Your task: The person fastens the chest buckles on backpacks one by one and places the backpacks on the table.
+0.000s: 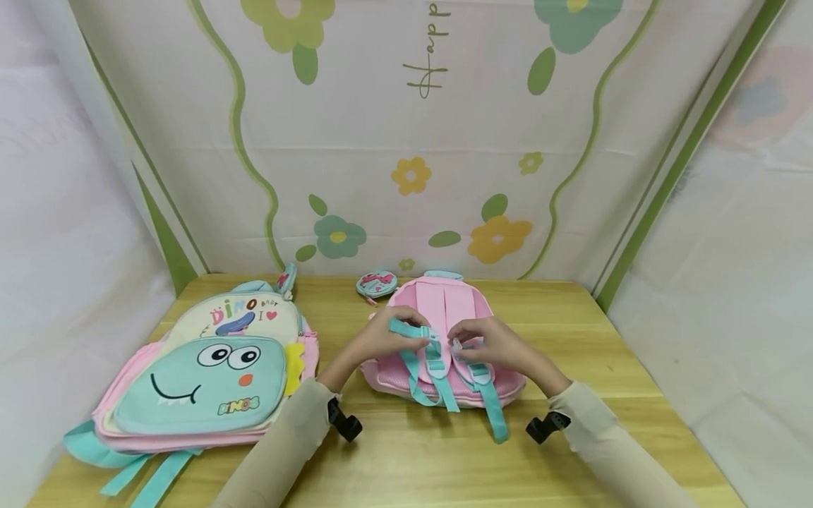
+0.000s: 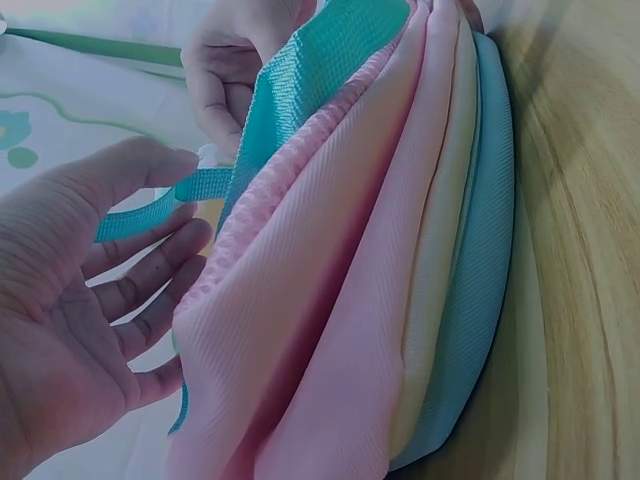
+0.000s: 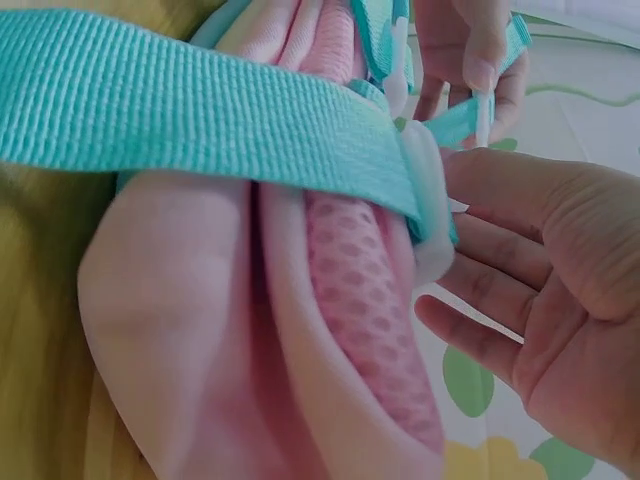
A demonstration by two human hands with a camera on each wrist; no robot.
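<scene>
A small pink backpack (image 1: 427,300) lies with its shoulder straps facing up, teal webbing hanging from them toward the front. My left hand (image 1: 390,333) pinches one teal strap (image 2: 150,215) at a white buckle piece (image 3: 484,118) between thumb and fingers. Facing it, my right hand (image 1: 495,343) pinches a whitish buckle piece (image 1: 456,346) on the other strap's webbing. A small gap separates the two hands above the pack. In the right wrist view a white strap adjuster (image 3: 430,200) partly covers the right fingertips.
A larger dinosaur backpack (image 1: 209,381) lies face up at the left, its teal straps trailing toward the front. Behind the pink pack is a round teal pouch (image 1: 377,283). The wooden table (image 1: 438,458) meets a flower-printed cloth (image 1: 381,120) at the back, with cloth on both sides.
</scene>
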